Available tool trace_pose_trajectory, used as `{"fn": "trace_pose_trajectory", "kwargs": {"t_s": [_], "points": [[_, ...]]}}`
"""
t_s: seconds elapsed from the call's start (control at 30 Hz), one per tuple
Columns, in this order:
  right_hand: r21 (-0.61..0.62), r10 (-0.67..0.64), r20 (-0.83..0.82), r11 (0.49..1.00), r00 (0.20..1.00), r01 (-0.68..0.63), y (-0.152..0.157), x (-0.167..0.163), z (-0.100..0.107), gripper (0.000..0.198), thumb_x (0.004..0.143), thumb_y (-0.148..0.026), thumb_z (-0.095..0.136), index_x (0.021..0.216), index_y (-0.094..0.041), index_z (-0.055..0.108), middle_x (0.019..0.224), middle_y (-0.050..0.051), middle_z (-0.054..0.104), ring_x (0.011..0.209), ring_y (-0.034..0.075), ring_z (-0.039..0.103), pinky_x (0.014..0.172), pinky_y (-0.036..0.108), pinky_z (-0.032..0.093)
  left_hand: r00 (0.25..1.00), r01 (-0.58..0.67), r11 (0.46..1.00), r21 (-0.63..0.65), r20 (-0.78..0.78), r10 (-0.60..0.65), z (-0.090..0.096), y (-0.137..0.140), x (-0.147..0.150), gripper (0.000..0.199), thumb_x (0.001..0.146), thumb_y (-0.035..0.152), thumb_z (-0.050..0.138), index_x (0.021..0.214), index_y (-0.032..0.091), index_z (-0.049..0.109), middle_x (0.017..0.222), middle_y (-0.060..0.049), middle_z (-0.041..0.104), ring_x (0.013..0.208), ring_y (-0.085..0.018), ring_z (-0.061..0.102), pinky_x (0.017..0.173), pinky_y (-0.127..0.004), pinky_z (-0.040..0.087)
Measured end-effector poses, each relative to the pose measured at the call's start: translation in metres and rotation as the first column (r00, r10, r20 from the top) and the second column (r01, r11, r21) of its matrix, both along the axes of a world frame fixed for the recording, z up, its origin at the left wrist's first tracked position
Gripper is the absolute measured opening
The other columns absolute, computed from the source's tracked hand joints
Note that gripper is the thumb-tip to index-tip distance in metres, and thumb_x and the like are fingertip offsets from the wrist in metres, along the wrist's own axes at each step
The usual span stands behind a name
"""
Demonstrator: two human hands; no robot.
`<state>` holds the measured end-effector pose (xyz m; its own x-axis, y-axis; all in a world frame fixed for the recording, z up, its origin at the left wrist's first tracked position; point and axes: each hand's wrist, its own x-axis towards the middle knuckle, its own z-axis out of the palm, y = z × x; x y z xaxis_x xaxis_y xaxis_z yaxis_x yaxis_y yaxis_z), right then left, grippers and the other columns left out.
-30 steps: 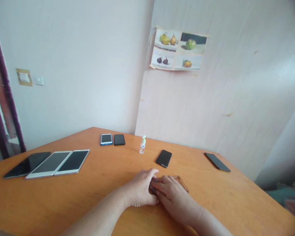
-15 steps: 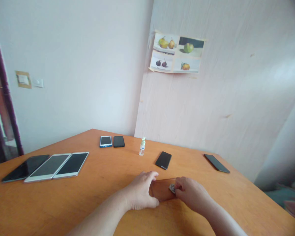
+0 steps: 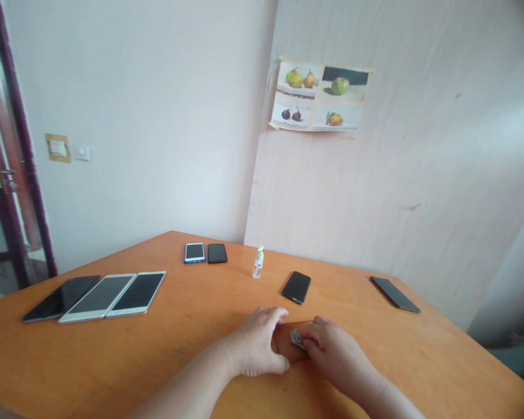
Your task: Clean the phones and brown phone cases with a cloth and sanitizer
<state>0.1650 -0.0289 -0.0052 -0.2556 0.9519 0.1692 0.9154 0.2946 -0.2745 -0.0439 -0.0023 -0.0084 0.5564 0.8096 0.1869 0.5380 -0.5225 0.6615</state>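
Your left hand (image 3: 255, 348) is resting flat on the orange wooden desk (image 3: 192, 326), its fingers lying together against the end of a thin brownish transparent sheet (image 3: 286, 349). Your right hand (image 3: 332, 352) is pinching a small grey crumpled wipe (image 3: 297, 338) onto that sheet, which lies between both hands and is largely hidden by them. Just beyond your hands, a black smartphone (image 3: 296, 287) and a small clear pump bottle (image 3: 257, 263) are sitting; the bottle's label is too small to read.

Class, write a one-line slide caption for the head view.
Both hands, left hand and right hand, press a small cloth onto a phone.
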Motion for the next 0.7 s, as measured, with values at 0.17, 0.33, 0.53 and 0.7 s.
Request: {"fn": "trace_pose_trajectory", "kwargs": {"t_s": [0.17,0.33,0.53,0.7], "points": [[0.019,-0.011,-0.045,1.000,0.999,0.012,0.001,0.009,0.000,0.026,0.086,-0.015,0.047,0.077,-0.022,0.070,0.083,0.004,0.063,0.083,0.018,0.058,0.072,0.027,0.037,1.000,-0.007,1.000,0.015,-0.007,0.008,0.000,-0.001,0.000,0.077,0.056,0.027,0.075,0.129,0.022,0.050,0.127,-0.011,0.059,0.119,-0.030,0.054,0.101,-0.039,0.044],[-0.001,0.262,-0.137,0.964,0.955,-0.265,-0.012,-0.017,0.005,0.030,0.089,-0.014,0.045,0.088,-0.026,0.073,0.090,0.001,0.065,0.088,0.016,0.058,0.078,0.025,0.038,1.000,0.004,0.999,0.053,-0.018,-0.003,-0.002,0.000,0.003,0.075,0.057,0.028,0.073,0.128,0.022,0.049,0.121,-0.010,0.061,0.113,-0.030,0.056,0.095,-0.037,0.046],[0.043,0.185,0.009,0.982,0.983,-0.186,-0.002,-0.028,0.000,0.030,0.091,-0.021,0.048,0.100,-0.032,0.074,0.097,0.003,0.064,0.092,0.018,0.056,0.079,0.027,0.036,0.999,0.015,0.995,0.101,-0.050,-0.010,-0.002,0.002,0.003,0.070,0.057,0.024,0.069,0.124,0.022,0.050,0.115,-0.008,0.063,0.106,-0.029,0.058,0.091,-0.037,0.047],[0.075,0.025,0.072,0.997,0.997,-0.031,0.011,-0.023,-0.004,0.030,0.090,-0.022,0.050,0.104,-0.034,0.072,0.090,0.004,0.063,0.089,0.019,0.056,0.075,0.027,0.036,0.998,0.007,0.997,0.078,-0.060,-0.002,0.001,0.000,0.003,0.066,0.060,0.027,0.070,0.123,0.024,0.052,0.117,-0.008,0.063,0.107,-0.029,0.058,0.091,-0.037,0.047]]}}
